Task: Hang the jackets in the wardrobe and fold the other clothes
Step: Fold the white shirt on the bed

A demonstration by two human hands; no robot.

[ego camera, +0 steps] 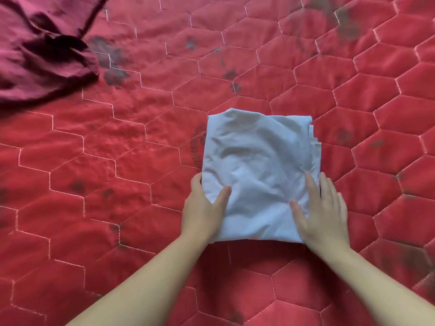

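A pale blue-white garment (256, 165) lies folded into a compact square on the red quilted bedspread (131, 161). My left hand (202, 210) holds its near left edge, thumb on top and fingers at the side. My right hand (322, 208) rests flat on its near right corner, fingers straight. Several layered edges show along the garment's right side.
A crumpled maroon garment (42, 52) lies at the far left corner of the bedspread, with a dark strap running up from it. The bedspread has hexagon stitching and faded dark flower prints all over.
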